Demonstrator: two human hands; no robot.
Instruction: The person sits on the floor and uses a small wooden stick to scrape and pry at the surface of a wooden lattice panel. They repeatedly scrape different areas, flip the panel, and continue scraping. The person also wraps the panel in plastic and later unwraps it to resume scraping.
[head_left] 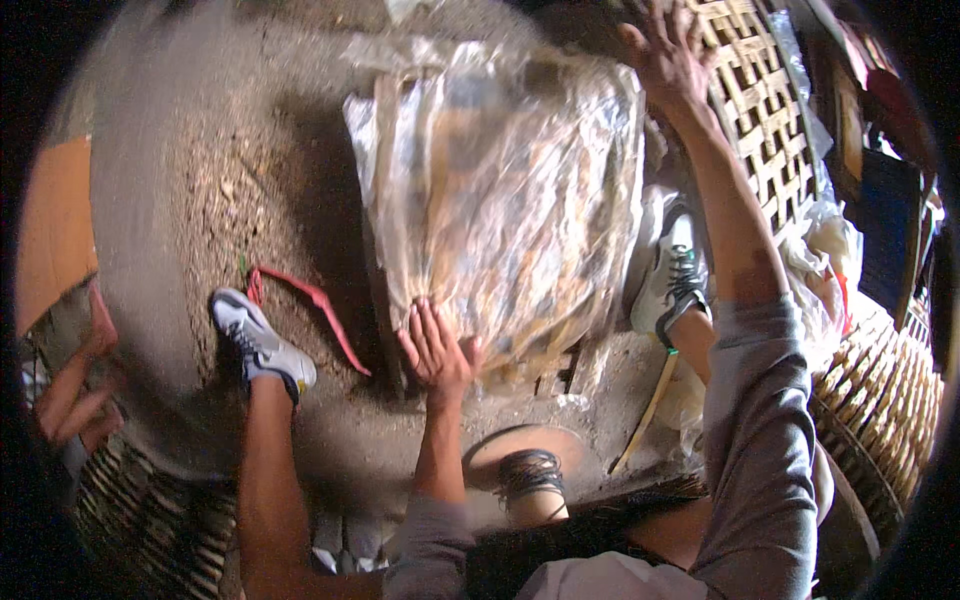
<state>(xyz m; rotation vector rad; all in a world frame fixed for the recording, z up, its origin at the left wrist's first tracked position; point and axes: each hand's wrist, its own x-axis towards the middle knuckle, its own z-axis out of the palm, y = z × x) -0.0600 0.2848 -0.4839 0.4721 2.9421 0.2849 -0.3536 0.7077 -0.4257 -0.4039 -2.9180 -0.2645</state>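
Note:
A low wooden board or bench wrapped in clear, wrinkled plastic sheeting (520, 210) lies in front of me, between my feet. My left hand (437, 345) rests flat on its near left corner, fingers stretched out and holding nothing. Reaching far to the right, my right hand (672, 55) has its fingers spread beyond the sheet's far right corner. It is beside the edge of a woven bamboo panel (762, 100); whether it touches the panel I cannot tell. Nothing shows in its grip.
Wood chips (225, 210) and a red strip (315, 297) lie on the left floor. Near me stands a round object bound with dark cord (532, 475). White plastic bags (825, 260) and a bamboo basket (880, 390) are at right. Another person's hands (80, 400) show at far left.

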